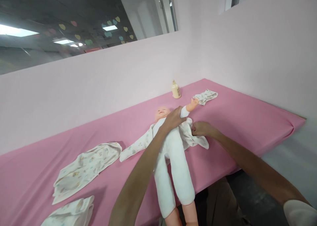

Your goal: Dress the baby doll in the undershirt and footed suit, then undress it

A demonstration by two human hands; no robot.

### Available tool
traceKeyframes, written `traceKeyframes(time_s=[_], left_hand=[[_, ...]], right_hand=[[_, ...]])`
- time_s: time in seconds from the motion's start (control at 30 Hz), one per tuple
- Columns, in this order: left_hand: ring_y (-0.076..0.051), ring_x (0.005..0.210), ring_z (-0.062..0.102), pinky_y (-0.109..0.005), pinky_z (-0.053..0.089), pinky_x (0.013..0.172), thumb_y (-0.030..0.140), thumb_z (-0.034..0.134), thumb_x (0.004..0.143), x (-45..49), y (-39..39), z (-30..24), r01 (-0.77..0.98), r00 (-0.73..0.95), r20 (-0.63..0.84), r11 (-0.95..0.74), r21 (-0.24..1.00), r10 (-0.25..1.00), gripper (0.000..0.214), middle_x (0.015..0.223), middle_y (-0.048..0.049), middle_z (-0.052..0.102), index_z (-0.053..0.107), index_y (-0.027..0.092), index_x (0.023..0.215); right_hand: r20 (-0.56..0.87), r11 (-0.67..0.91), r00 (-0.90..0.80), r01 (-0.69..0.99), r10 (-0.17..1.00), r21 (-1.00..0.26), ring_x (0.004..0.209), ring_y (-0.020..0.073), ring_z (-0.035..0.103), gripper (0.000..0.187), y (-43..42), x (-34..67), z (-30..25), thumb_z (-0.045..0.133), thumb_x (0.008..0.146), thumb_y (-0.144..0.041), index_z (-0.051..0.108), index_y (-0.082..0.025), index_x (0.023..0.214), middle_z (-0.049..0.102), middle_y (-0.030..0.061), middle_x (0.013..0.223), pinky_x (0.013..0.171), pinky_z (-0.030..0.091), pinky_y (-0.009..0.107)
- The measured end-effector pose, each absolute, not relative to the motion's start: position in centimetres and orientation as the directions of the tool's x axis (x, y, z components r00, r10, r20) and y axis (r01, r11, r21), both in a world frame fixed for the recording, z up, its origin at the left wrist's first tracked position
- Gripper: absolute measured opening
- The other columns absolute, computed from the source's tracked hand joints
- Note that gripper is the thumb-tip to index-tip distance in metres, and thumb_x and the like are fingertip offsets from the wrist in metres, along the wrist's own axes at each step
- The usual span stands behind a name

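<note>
A baby doll (pixel 170 146) with a white cloth body lies on its back, its feet toward me. My left hand (pixel 173 118) is wrapped round the doll's upper arm near the shoulder, and that arm sticks out bare-handed to the right. A white printed baby shirt (pixel 189 137) lies bunched beside the doll's torso, and my right hand (pixel 201 128) is closed on its cloth. The shirt's other sleeve (pixel 140 145) covers the doll's other arm, stretched to the left. What lies inside my right fist is partly hidden.
The pink-covered table (pixel 237 120) stands against white walls. A cream pump bottle (pixel 176 90) stands at the back, near a small folded printed cloth (pixel 206 96). Printed baby trousers or similar cloth (pixel 86 168) lie at left, with another folded printed garment (pixel 70 214) nearer me.
</note>
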State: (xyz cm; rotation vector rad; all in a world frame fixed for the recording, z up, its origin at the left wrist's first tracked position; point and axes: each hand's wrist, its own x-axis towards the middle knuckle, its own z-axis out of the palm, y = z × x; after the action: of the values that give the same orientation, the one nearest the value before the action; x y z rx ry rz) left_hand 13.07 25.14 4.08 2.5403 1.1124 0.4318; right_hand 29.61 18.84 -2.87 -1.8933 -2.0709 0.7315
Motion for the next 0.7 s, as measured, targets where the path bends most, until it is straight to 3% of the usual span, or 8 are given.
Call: traceKeyframes(time_s=[0.13,0.3,0.4,0.57,0.7], left_hand=[[-0.018,0.078,0.055,-0.03,0.036,0.064,0.024,0.058,0.079,13.1,25.4,3.7,0.647,0.653,0.144,-0.647,0.403,0.743,0.018,0.088,-0.0005,0.058,0.044,0.022,0.089],[-0.017,0.075,0.054,-0.03,0.035,0.062,0.025,0.058,0.078,13.1,25.5,3.5,0.654,0.65,0.146,-0.647,0.392,0.746,0.018,0.088,0.0002,0.059,0.044,0.022,0.088],[-0.018,0.078,0.055,-0.03,0.036,0.065,0.026,0.058,0.079,13.1,25.6,3.4,0.643,0.657,0.153,-0.654,0.399,0.739,0.018,0.091,-0.0002,0.06,0.045,0.022,0.091],[-0.02,0.083,0.057,-0.03,0.038,0.068,0.029,0.058,0.08,13.1,25.6,3.5,0.637,0.659,0.148,-0.652,0.412,0.737,0.019,0.096,-0.0012,0.063,0.047,0.022,0.095],[-0.02,0.084,0.058,-0.03,0.039,0.067,0.027,0.058,0.08,13.1,25.4,3.5,0.637,0.663,0.147,-0.657,0.404,0.734,0.018,0.097,-0.0019,0.063,0.047,0.022,0.092]], right_hand=[[-0.126,0.091,-0.164,0.888,0.978,-0.45,0.06,0.0174,0.051,0.027,18.8,29.0,-3.2,0.062,0.075,-0.028,0.045,-0.019,0.056,0.054,0.0047,0.061,0.058,0.033,0.031],[-0.168,0.121,-0.304,0.741,0.938,-0.661,0.064,0.0146,0.052,0.01,18.7,28.6,-3.1,0.057,0.073,-0.015,0.051,-0.018,0.066,0.058,0.002,0.07,0.057,0.036,0.026],[-0.231,0.071,-0.339,0.685,0.912,-0.725,0.062,0.0127,0.048,0.012,18.7,29.4,-2.6,0.056,0.072,-0.011,0.052,-0.017,0.063,0.055,0.0003,0.063,0.056,0.035,0.025],[-0.271,-0.004,-0.284,0.683,0.92,-0.73,0.051,0.0086,0.03,0.032,18.8,33.4,-2.1,0.057,0.081,-0.025,0.038,-0.02,0.056,0.037,-0.0044,0.052,0.051,0.025,0.025],[-0.263,-0.034,-0.211,0.717,0.942,-0.697,0.054,0.0101,0.043,0.027,19.1,36.7,-1.9,0.056,0.087,-0.034,0.046,-0.019,0.067,0.054,-0.0011,0.061,0.055,0.031,0.025]])
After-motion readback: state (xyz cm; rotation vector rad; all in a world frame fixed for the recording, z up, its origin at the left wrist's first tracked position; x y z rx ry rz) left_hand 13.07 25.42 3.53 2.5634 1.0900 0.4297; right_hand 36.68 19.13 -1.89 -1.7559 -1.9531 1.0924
